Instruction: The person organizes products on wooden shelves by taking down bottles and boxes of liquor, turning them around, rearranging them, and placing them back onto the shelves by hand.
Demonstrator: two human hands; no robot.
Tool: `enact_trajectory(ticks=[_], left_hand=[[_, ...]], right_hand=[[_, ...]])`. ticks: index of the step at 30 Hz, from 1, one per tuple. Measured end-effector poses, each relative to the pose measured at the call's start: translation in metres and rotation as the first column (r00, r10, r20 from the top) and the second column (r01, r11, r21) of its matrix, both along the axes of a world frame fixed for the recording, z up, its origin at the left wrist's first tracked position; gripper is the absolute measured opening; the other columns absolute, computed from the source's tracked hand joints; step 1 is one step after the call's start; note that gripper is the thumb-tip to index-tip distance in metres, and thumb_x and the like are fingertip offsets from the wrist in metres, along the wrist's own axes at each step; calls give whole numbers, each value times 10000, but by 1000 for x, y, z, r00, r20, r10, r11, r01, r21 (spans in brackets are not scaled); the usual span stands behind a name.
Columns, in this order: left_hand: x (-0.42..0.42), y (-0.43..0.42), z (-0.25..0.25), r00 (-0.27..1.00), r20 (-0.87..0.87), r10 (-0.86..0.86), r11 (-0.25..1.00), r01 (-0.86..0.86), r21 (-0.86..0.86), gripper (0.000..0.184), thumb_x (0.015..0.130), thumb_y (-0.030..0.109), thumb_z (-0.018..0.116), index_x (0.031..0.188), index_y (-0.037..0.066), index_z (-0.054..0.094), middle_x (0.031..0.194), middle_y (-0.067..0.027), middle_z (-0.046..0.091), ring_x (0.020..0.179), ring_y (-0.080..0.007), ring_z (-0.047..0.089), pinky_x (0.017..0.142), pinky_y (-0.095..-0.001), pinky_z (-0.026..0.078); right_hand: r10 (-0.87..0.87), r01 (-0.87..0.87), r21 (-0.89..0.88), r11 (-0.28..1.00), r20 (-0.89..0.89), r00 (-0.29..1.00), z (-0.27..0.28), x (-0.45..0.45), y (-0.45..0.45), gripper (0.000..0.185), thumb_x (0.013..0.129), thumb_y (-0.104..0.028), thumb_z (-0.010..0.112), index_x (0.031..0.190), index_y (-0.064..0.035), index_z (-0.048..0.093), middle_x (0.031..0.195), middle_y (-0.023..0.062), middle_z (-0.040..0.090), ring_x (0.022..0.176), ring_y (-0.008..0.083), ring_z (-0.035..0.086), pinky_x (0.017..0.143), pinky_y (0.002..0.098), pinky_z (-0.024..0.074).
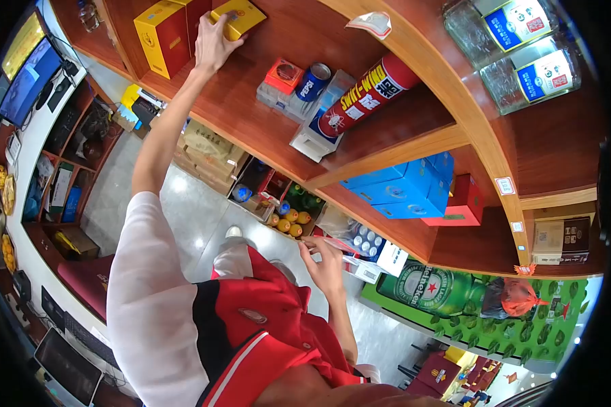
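My left hand (214, 46) reaches up to the wooden shelf (244, 88), its fingers on a small yellow box (237, 19). Beside it stands a larger red and yellow box (163, 39). My right hand (324, 264) is low in front of my body, thumb and fingers bent together at a thin pinkish-red edge. What it holds, if anything, is unclear. Further along the shelf are a small red box (283, 74), a blue can (313, 81) and a large red spray can (366, 95) lying at a slant.
Blue boxes (407, 190) and a red box (465, 202) fill a lower compartment. Clear bottles (529, 74) sit at upper right. Cartons (210, 159) and yellow-capped bottles (288, 222) lie below the shelf. A counter (27, 254) with screens curves along the left.
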State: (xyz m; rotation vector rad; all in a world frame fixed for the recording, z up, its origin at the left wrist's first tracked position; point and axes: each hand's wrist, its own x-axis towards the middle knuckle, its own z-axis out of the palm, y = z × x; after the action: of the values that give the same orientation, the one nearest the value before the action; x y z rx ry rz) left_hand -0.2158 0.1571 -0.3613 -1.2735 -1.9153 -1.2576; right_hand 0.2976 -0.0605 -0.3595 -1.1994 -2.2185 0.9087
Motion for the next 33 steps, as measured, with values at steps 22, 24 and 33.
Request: enact_trajectory(ticks=[22, 24, 33], left_hand=[[173, -271, 28, 128, 888, -442, 891, 180, 418, 553, 945, 386, 744, 1371, 92, 550, 1243, -97, 642, 1143, -197, 645, 895, -422, 563], [190, -280, 26, 141, 905, -402, 906, 208, 370, 556, 950, 403, 733, 1375, 97, 548, 1254, -95, 642, 1151, -191, 640, 908, -425, 558], [120, -194, -87, 818, 572, 59, 961, 109, -255, 910, 836, 635, 750, 1552, 158, 455, 1470, -299, 450, 1374, -449, 435, 1140, -519, 385]], right_hand=[[279, -102, 521, 848, -275, 920, -20, -115, 20, 1136, 673, -232, 938, 1604, -120, 296, 1581, 348, 241, 1458, 528, 316, 1159, 608, 364], [276, -118, 473, 873, -281, 919, -30, -94, 12, 1107, 669, -226, 937, 1589, -112, 333, 1546, 331, 293, 1424, 515, 360, 1145, 589, 385], [-201, -172, -447, 878, -670, 714, -43, 4, -2, 967, 737, -219, 889, 1535, 21, 398, 1471, 129, 494, 1401, 280, 478, 1195, 407, 346]])
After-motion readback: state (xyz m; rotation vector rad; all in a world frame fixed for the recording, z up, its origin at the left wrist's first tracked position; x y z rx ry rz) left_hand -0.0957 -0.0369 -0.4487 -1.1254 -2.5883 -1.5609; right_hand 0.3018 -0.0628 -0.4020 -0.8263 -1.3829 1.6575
